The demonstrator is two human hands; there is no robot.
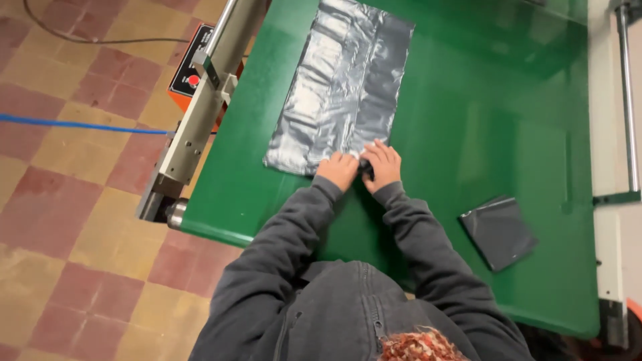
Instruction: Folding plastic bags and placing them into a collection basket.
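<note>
A long grey plastic sheet [341,87] lies flat on the green table [468,134], reaching from the far edge toward me. My left hand [338,170] and my right hand [382,164] rest side by side on its near edge. Both hands pinch the plastic there, fingers curled over the sheet's end. A small folded grey plastic piece [498,230] lies on the table to the right of my right arm, apart from both hands.
A metal bar with an orange control box [194,73] runs along the table's left side. A white machine frame [612,167] borders the right side. A blue cable [80,125] and a black cable cross the tiled floor [80,220] at the left.
</note>
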